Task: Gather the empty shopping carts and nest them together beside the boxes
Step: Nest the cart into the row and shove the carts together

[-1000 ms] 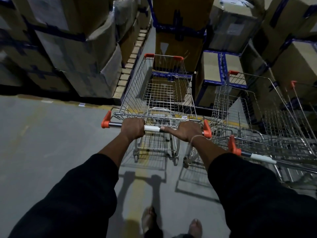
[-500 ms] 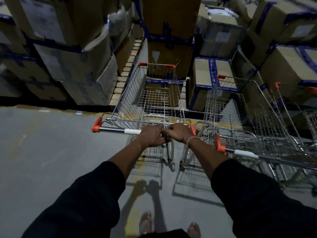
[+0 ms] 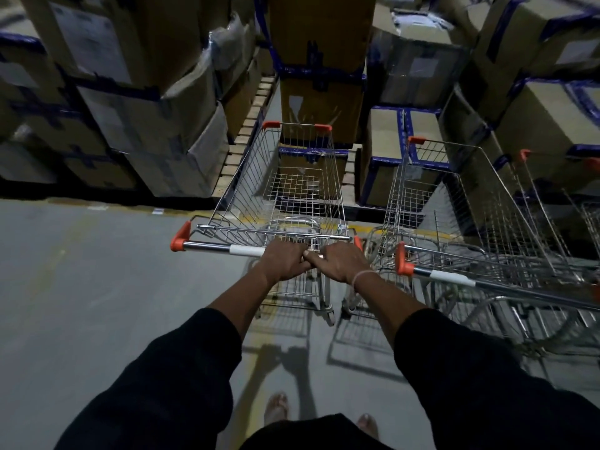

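Both arms are stretched forward, forearms bare below dark sleeves pushed up near the elbows. The left hand (image 3: 285, 259) is curled knuckles-up over the cart handle (image 3: 246, 250). The right hand (image 3: 341, 261) is wrapped round the same bar, its fingertips touching those of the left. A thin pale band (image 3: 363, 275) is worn at the right wrist
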Motion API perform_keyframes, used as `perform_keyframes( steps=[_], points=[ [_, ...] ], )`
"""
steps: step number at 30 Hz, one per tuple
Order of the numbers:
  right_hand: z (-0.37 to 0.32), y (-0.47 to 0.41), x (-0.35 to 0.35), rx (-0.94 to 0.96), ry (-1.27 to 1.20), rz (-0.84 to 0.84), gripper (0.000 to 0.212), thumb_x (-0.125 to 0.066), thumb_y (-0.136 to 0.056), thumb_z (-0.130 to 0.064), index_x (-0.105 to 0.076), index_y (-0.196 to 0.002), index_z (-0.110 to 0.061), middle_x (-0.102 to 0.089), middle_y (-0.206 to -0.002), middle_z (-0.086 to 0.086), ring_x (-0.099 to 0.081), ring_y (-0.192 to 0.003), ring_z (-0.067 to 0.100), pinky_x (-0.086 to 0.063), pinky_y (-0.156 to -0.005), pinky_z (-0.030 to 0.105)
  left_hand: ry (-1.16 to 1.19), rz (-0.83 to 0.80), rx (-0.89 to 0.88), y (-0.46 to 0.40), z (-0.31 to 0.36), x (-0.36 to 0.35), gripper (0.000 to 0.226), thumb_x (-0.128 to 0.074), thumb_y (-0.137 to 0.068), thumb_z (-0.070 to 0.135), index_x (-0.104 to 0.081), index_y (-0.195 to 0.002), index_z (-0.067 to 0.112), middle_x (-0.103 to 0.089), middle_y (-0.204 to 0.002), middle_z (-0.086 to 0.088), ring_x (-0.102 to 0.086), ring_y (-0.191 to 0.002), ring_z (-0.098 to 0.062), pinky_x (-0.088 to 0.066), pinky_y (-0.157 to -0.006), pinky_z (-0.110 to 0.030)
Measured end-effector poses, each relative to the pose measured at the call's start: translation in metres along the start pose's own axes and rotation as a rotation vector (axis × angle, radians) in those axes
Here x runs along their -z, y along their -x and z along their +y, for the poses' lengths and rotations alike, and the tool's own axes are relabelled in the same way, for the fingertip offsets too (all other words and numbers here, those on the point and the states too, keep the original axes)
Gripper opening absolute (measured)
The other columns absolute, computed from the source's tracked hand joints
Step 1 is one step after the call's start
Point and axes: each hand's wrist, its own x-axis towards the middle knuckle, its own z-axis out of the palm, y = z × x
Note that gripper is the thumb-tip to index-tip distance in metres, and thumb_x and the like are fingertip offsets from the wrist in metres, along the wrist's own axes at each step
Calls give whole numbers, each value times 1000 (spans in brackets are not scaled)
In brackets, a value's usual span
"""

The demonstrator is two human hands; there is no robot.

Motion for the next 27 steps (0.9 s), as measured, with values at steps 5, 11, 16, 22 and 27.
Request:
perform_keyframes(
  steps=[5, 11, 16, 22, 27],
  points=[
    [14, 5, 11, 73, -196, 129, 59, -45, -101, -65, -66, -87, -12, -62, -96, 10, -56, -101, 28, -42, -96, 47, 146, 19, 44, -2, 11, 6, 59, -41, -96, 68, -55, -122, 17, -67, -120, -12, -64, -108, -34, -49, -89, -43],
    [94, 33, 25, -132, -105, 483, 40, -52, -101, -49, -64, -107, -11, -58, -113, 11, -48, -107, 29, -46, -91, 48, 176, 316, -161, -22, 73, 21, 73, -38, -97, 72, -44, -142, 14, -46, -144, -16, -43, -129, -34, -41, -105, -48],
    [180, 73, 21, -380, -33, 397, 44, -45, -104, -45, -67, -104, -8, -66, -111, 15, -56, -107, 33, -45, -97, 49, 141, 393, -458, -51, 162, 34, 65, -42, -99, 64, -53, -131, 9, -55, -130, -15, -47, -120, -32, -42, -103, -47],
    [258, 124, 2, -526, 124, 196, 83, -17, -104, -65, -80, -89, -12, -76, -92, 15, -69, -93, 32, -42, -98, 46, 12, 229, -488, -76, 242, 22, 60, -46, -98, 62, -56, -121, 8, -67, -112, -17, -59, -107, -36, -36, -102, -54],
    [279, 125, -11, -532, 206, 175, 101, 5, -92, -70, -73, -70, -11, -68, -66, 11, -65, -68, 26, -47, -89, 41, -123, 131, -343, -90, 251, 13, 58, -27, -104, 62, -53, -119, 13, -73, -104, -9, -66, -92, -30, -29, -108, -58]
  ],
)
